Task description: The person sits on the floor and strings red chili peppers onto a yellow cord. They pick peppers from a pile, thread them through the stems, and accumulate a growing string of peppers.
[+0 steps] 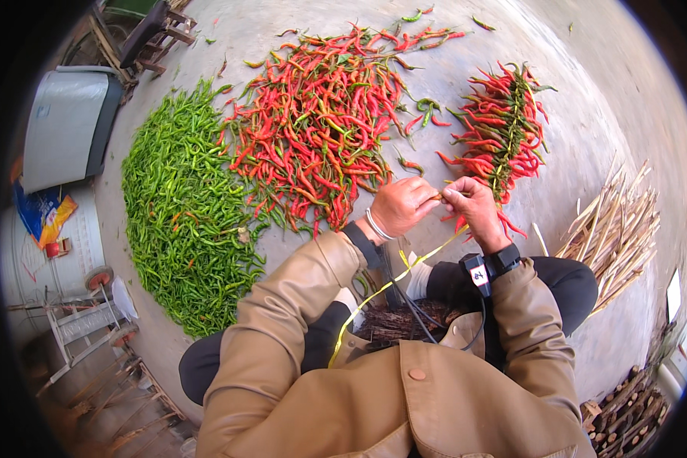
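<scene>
My left hand and my right hand meet in front of me, thumbs and fingertips pinched together. A small brownish piece shows between the fingertips, too small to name. Below them, a yellow plastic strip runs from my lap up toward my right hand. A red chili pepper shows just under that hand. Beyond it lies a long string of red chili peppers, their green stems gathered along a middle line. The near end of the string is partly hidden behind my right hand.
Loose red chili peppers are heaped ahead, with green chili peppers heaped to the left. Thin dry sticks lie at right. A metal hand cart stands at far left, and cut wood is stacked at lower right.
</scene>
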Demonstrator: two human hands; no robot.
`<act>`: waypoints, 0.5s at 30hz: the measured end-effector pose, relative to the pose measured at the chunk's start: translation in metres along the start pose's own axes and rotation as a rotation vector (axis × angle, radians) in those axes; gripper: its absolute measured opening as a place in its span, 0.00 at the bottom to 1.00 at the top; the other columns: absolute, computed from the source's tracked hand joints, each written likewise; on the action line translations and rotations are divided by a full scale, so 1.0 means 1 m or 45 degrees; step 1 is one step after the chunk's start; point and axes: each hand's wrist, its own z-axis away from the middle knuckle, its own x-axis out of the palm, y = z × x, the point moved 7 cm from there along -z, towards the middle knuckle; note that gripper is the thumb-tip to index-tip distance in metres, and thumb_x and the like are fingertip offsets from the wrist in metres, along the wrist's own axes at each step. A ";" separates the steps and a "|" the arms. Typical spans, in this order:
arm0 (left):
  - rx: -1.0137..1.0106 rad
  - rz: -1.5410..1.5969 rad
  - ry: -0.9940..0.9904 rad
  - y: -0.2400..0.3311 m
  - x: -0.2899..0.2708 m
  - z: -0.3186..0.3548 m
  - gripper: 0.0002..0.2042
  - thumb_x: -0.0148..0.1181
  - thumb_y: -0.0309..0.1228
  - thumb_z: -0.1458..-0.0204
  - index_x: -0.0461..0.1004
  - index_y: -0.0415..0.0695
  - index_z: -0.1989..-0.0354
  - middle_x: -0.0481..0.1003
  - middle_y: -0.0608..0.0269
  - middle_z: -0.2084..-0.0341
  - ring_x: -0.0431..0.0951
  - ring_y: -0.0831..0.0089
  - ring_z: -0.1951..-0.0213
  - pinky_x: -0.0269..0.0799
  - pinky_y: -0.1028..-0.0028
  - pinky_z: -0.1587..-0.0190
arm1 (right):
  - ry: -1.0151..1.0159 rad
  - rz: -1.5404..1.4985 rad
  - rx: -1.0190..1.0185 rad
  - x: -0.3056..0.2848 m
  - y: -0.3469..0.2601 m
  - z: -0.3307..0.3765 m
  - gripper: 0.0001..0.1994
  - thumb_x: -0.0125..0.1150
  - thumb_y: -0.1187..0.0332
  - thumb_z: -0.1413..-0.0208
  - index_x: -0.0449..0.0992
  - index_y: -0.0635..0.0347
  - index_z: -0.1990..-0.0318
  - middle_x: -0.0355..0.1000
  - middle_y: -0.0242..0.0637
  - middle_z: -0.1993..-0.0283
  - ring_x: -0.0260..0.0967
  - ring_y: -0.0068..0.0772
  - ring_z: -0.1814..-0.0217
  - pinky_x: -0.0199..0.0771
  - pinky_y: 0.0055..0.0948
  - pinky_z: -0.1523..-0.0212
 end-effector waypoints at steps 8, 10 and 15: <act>-0.697 -0.705 0.308 -0.172 -0.103 0.011 0.39 0.67 0.40 0.66 0.55 0.41 0.45 0.60 0.46 0.52 0.58 0.53 0.47 0.55 0.62 0.45 | -0.073 0.173 -0.019 0.004 -0.001 0.001 0.04 0.57 0.73 0.51 0.68 0.61 0.73 0.68 0.29 0.78 0.63 0.15 0.79 0.65 0.15 0.78; -0.966 -0.663 0.513 -0.214 -0.126 0.026 0.40 0.66 0.42 0.66 0.54 0.39 0.44 0.59 0.45 0.50 0.57 0.53 0.46 0.53 0.61 0.44 | -0.047 0.224 0.007 0.004 -0.006 0.001 0.04 0.56 0.74 0.51 0.68 0.62 0.73 0.68 0.29 0.78 0.62 0.16 0.80 0.64 0.16 0.78; -1.304 -0.778 0.586 -0.283 -0.201 0.082 0.39 0.61 0.49 0.63 0.55 0.40 0.45 0.58 0.45 0.48 0.56 0.53 0.45 0.52 0.62 0.43 | -0.083 0.160 0.070 0.006 -0.050 -0.044 0.06 0.58 0.71 0.52 0.69 0.60 0.76 0.65 0.26 0.80 0.58 0.14 0.81 0.58 0.13 0.79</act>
